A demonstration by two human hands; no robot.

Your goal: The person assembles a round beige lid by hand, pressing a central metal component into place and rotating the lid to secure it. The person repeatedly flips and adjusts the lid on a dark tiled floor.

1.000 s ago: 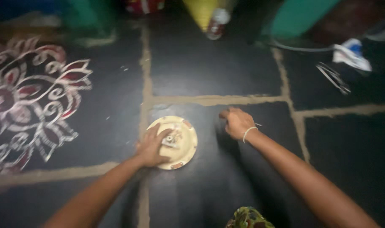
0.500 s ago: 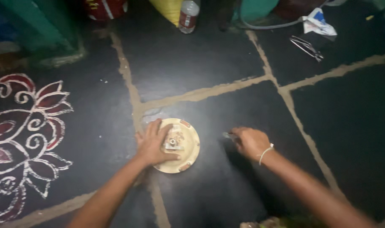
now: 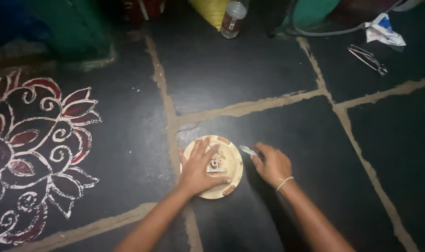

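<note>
Head view, looking down on a dark stone floor (image 3: 250, 70) crossed by pale mortar joints; left hand (image 3: 199, 170) spread flat, fingers unclenched, pressed on top of a round cream-coloured disc (image 3: 231, 161), grasping nothing, seemingly to pin the disc against the floor; disc lying flat near a crossing of joints, a small metal fitting (image 3: 214, 164) at its centre left showing between thumb and fingers, brownish tabs spaced round its rim; right hand (image 3: 272, 164) just beside the disc's right edge, closed around a slim shiny tool (image 3: 248, 150), the tip aimed toward the rim, probably held low and close for control; a pale thread band on that wrist. Off to the left, a white and red floral pattern (image 3: 30, 149) drawn on the floor, well apart from the hands; along the far edge, a clear plastic bottle (image 3: 232, 18), something yellow beside it, green shapes too dim to identify; far right, a metal pair of tongs or scissors (image 3: 367, 58) and a crumpled white and blue packet (image 3: 384, 33), out of easy reach.
</note>
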